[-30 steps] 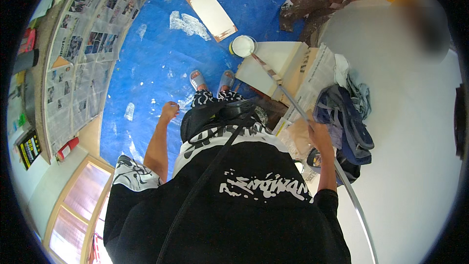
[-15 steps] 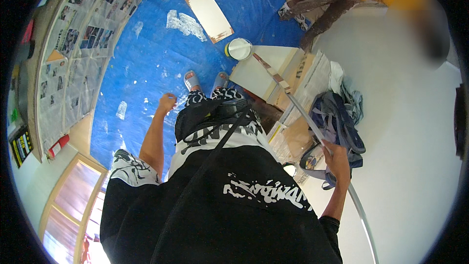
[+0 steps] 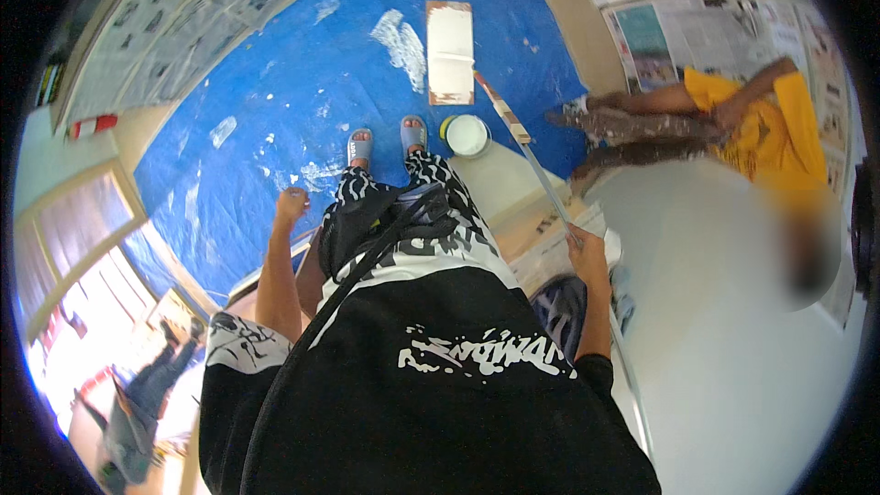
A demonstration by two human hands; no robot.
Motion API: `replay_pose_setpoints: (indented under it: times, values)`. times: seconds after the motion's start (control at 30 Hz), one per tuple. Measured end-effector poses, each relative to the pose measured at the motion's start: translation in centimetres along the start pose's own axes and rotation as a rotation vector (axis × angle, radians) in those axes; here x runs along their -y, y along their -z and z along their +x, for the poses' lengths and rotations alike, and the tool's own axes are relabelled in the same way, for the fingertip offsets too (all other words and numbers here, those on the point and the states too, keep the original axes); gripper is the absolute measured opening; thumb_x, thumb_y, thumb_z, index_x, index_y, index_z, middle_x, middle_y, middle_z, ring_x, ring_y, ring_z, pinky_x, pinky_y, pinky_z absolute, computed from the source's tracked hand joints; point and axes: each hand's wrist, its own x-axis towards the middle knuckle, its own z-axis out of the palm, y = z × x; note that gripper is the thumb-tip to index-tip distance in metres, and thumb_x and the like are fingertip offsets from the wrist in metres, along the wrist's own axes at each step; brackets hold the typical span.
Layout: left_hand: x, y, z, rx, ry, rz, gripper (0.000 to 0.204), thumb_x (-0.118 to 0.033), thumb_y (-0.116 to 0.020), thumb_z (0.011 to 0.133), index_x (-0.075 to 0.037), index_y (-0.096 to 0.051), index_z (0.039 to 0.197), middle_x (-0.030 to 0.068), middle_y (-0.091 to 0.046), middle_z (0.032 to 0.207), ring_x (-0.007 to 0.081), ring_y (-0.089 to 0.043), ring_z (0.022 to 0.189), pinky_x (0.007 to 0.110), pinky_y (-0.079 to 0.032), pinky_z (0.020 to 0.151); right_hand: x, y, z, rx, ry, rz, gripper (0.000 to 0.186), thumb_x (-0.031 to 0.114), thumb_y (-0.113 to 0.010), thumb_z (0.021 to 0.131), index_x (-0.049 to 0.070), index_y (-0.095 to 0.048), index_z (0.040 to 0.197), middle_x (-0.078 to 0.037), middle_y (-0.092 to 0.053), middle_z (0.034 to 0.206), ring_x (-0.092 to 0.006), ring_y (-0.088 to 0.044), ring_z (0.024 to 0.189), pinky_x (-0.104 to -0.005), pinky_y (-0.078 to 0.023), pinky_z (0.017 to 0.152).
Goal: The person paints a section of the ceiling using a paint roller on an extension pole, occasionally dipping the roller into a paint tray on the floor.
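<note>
My right hand [image 3: 588, 249] is closed around a long pale metal pole [image 3: 547, 181]. A narrow wooden-looking piece [image 3: 501, 108] with a reddish tip is fixed to the pole's far end; its exact kind is too small to tell. That tip lies in view beside the right edge of a white, paint-covered board [image 3: 450, 41] with brown ends; whether they touch, I cannot tell. Just nearer stands an open bucket of white paint [image 3: 467, 136]. My left hand [image 3: 291, 205] hangs at my left, fingers curled, with nothing visible in it.
Blue sheeting [image 3: 275, 101] with white paint smears covers the floor. At the right, a person in a yellow shirt [image 3: 775, 133] sits against a newspaper-covered wall [image 3: 678, 37]. A dark backpack [image 3: 561, 307] lies by my right arm. Another person [image 3: 133, 422] is at the lower left, near a window [image 3: 78, 211].
My view has turned toward the right. The pole's tip has come from beside the bucket to the board's edge. My right hand stays closed on the pole.
</note>
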Motion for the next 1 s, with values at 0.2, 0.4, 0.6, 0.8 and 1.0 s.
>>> replay_pose_setpoints:
  times: [0.2, 0.4, 0.6, 0.8, 1.0]
  values:
    - [9.0, -8.1, -7.5, -0.165, 0.075, 0.083, 0.026, -0.018, -0.064, 0.081, -0.002, -0.065, 0.1, 0.0086, -0.066, 0.076, 0.0154, -0.063, 0.066, 0.031, -0.053, 0.056, -4.7, -1.5, 13.6, 0.04, 0.242, -0.137, 0.029, 0.011, -0.058, 0.086, -0.006, -0.063, 0.109, -0.029, -0.063, 0.093, -0.0391, -0.065, 0.088, -0.0392, -0.05, 0.077]
    - [17.1, -16.5, -13.0, -0.245, 0.049, 0.003, 0.029, -0.022, -0.065, 0.081, 0.0, -0.066, 0.099, 0.0089, -0.065, 0.076, 0.0151, -0.063, 0.066, 0.031, -0.052, 0.056, -6.2, -3.0, 18.2, 0.021, 0.261, -0.156, 0.028, 0.014, -0.061, 0.085, -0.003, -0.065, 0.107, -0.025, -0.066, 0.092, -0.0387, -0.064, 0.089, -0.0404, -0.05, 0.078]
    - [14.0, -21.8, -17.7, -0.15, 0.064, -0.106, 0.031, -0.025, -0.067, 0.079, -0.003, -0.067, 0.101, 0.0098, -0.065, 0.078, 0.0164, -0.063, 0.066, 0.033, -0.05, 0.061, -8.7, -4.4, 22.2, -0.01, 0.325, -0.181, 0.024, 0.015, -0.061, 0.084, -0.001, -0.067, 0.102, -0.025, -0.065, 0.092, -0.039, -0.064, 0.088, -0.0424, -0.051, 0.077]
    - [25.3, -24.0, -13.1, -0.142, 0.067, -0.281, 0.031, -0.029, -0.067, 0.079, -0.009, -0.069, 0.102, 0.0121, -0.067, 0.085, 0.0194, -0.065, 0.082, 0.032, -0.049, 0.072, -11.6, -4.5, 18.8, 0.178, 0.185, -0.15, 0.032, 0.018, -0.064, 0.083, -0.001, -0.065, 0.109, -0.025, -0.066, 0.095, -0.0369, -0.065, 0.089, -0.0396, -0.05, 0.08]
    - [18.8, -23.1, -13.7, -0.191, 0.019, 0.021, 0.032, -0.028, -0.068, 0.081, -0.004, -0.068, 0.103, 0.0111, -0.069, 0.088, 0.0206, -0.064, 0.082, 0.033, -0.049, 0.075, -12.6, -4.6, 13.2, 0.16, 0.288, -0.13, 0.035, 0.019, -0.063, 0.082, -0.001, -0.064, 0.11, -0.026, -0.065, 0.097, -0.0358, -0.066, 0.091, -0.0404, -0.049, 0.084]
